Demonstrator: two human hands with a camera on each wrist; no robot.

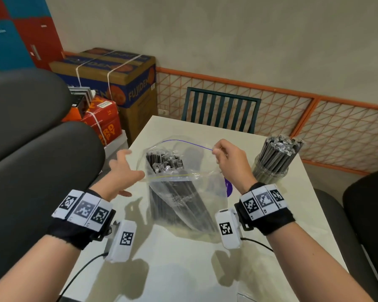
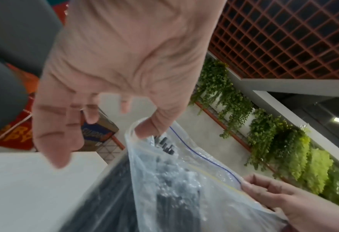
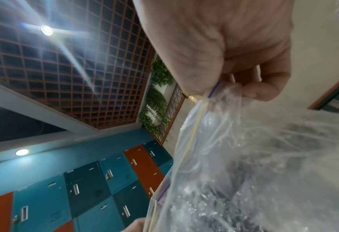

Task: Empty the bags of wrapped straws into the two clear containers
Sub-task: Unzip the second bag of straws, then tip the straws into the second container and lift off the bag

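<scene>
A clear zip bag (image 1: 183,199) of black wrapped straws (image 1: 164,162) stands upright on the white table, its mouth pulled wide. My right hand (image 1: 215,151) pinches the bag's far right rim by the blue zip line; the right wrist view shows that pinch (image 3: 224,89) on the bag (image 3: 244,157). My left hand (image 1: 127,168) is at the bag's left rim with fingers spread. In the left wrist view its thumb (image 2: 144,130) touches the inside of the bag's mouth (image 2: 174,180). A clear container (image 1: 271,171) packed with upright straws stands at the right.
The table (image 1: 183,269) has a green slatted chair (image 1: 220,107) at its far side. Dark padded chairs stand at the left (image 1: 31,171) and at the right (image 1: 367,203). Cardboard boxes (image 1: 122,77) are stacked at the back left, and an orange mesh fence (image 1: 314,118) runs behind.
</scene>
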